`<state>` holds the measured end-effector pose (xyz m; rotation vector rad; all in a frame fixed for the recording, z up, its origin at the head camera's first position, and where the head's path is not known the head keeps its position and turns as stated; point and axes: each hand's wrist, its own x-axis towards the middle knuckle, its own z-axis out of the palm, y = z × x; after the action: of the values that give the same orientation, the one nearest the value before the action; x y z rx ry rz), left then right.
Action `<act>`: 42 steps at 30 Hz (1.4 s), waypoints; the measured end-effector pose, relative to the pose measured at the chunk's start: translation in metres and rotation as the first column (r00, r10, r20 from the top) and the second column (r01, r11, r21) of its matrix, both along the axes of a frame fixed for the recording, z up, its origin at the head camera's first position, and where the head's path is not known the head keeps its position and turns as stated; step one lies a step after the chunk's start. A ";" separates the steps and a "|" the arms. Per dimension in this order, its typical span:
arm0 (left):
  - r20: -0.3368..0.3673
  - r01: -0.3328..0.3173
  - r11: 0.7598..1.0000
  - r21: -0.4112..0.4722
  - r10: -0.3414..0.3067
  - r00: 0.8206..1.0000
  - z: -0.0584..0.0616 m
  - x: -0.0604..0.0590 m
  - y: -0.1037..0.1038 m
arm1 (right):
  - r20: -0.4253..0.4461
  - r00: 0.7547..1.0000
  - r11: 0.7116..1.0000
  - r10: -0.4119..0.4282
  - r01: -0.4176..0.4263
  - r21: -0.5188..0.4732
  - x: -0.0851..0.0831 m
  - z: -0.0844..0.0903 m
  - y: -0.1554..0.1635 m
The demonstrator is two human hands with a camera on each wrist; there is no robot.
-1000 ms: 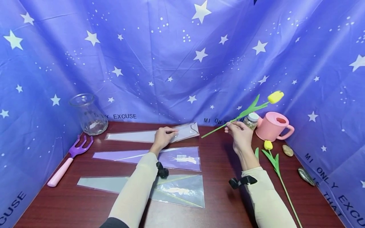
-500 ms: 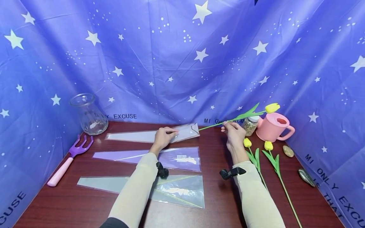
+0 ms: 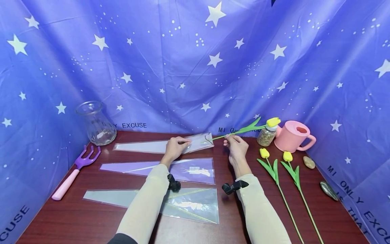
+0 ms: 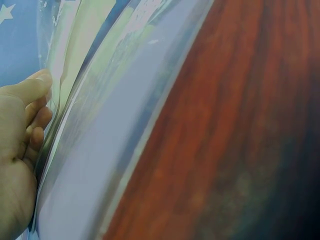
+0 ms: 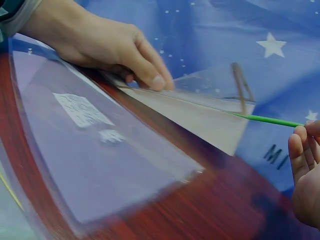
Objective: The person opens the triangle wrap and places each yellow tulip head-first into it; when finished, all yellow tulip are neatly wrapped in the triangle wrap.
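Observation:
In the head view, my left hand (image 3: 176,148) pinches the clear-and-white flower sleeve (image 3: 143,145) at the back of the table, holding its wide right end raised. My right hand (image 3: 238,148) pinches the green stem of a yellow tulip (image 3: 273,122), whose bloom points right. From the right wrist, the stem (image 5: 275,120) is seen running into the sleeve's open mouth (image 5: 240,125), between the clear film and the white backing. The left wrist view has the left thumb and fingers (image 4: 37,112) on the plastic. A purple sleeve (image 3: 182,168) and a grey-green sleeve (image 3: 195,203) lie nearer.
Two yellow tulips (image 3: 276,174) lie at right, near two stones (image 3: 309,162). Behind them stand a pink watering can (image 3: 290,137) and a small jar (image 3: 266,137). At left are a glass vase (image 3: 100,127) and a purple hand fork (image 3: 76,173). A starry curtain (image 3: 182,67) encloses the table.
My right hand has moved left and lowered the tulip nearly level; its stem has entered the sleeve's mouth. The left hand has stayed in place on the sleeve.

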<state>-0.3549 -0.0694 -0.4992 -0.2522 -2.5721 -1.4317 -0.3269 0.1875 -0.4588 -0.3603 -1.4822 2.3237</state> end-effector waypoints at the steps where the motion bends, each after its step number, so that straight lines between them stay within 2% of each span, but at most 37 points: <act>1: 0.001 -0.001 1.000 0.000 0.001 1.000 0.000 0.000 0.000 | 0.002 1.000 1.000 0.003 -0.003 -0.006 0.000 -0.001 -0.003; 21: -0.011 0.008 1.000 -0.004 -0.008 1.000 0.000 0.002 0.001 | 0.097 0.994 0.999 0.042 -0.044 0.021 0.003 -0.019 -0.038; 37: -0.019 0.013 1.000 0.003 -0.013 1.000 0.000 0.002 0.000 | 0.195 0.981 0.996 0.005 -0.022 0.087 0.002 -0.017 -0.047; 42: -0.020 0.011 1.000 0.003 -0.011 1.000 0.000 0.002 0.000 | 0.242 0.970 0.986 -0.031 -0.010 0.165 0.002 -0.017 -0.047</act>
<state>-0.3528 -0.0697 -0.4994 -0.2795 -2.5562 -1.4291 -0.3251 0.1409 -0.4754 -0.6252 -1.7693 2.1901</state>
